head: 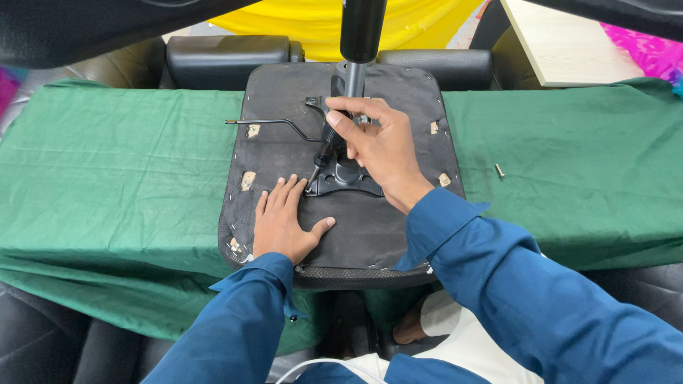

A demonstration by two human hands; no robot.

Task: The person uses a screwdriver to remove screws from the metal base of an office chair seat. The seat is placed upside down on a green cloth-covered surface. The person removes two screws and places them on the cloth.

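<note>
Green cloth (pixel 128 156) covers the bench, upturned black seat base (pixel 398 235) on it; left hand (pixel 284 224) flat and spread on the base, right hand (pixel 380 142) gripping a screwdriver (pixel 326 146) at the metal mounting plate (pixel 345 178); loose screw (pixel 499 171) lies well right.

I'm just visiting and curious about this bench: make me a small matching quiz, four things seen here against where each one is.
Things:
1. left hand
2. right hand
3. loose screw
4. bent metal lever

Places:
A. alone on the green cloth, right of the seat
B. gripping a black-handled screwdriver at the metal plate
C. sticking out past the seat's left edge
D. pressed flat on the upturned chair seat

Pairs: 1-D, 2-B, 3-A, 4-C
</note>
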